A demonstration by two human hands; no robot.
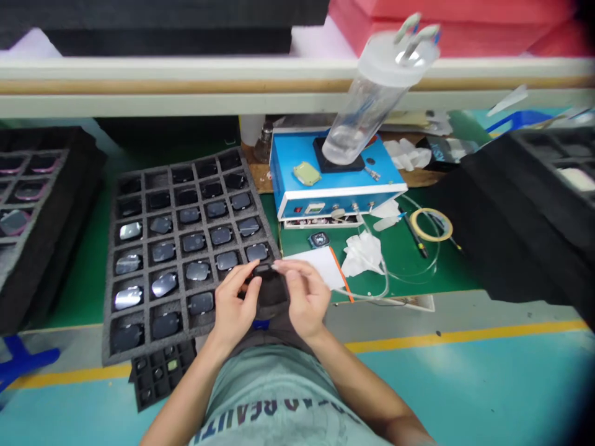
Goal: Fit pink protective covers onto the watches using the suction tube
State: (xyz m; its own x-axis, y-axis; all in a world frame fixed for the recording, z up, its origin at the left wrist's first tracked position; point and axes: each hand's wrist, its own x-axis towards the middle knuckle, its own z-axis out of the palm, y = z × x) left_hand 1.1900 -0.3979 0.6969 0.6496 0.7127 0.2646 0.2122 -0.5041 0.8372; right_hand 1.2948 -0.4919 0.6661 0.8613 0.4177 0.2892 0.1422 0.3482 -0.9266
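Note:
Between my two hands is a small dark piece (264,269), pinched at its left end by my left hand (237,299) and at its right end by my right hand (304,294). Both hands are closed, thumbs near the forefingers. The piece is close to the lower right edge of a grey foam tray (181,310), whose compartments hold several dark, glossy rectangular parts (198,271). Fine detail of the held piece is too small to tell.
A blue box (302,201) bears a clear cylinder (362,111). Near it are a watch (318,239), white paper (316,266), crumpled tissue (362,253), tubing and a tape roll (432,224). Stacked foam trays (60,229) stand left; a smaller black tray (160,371) lies below.

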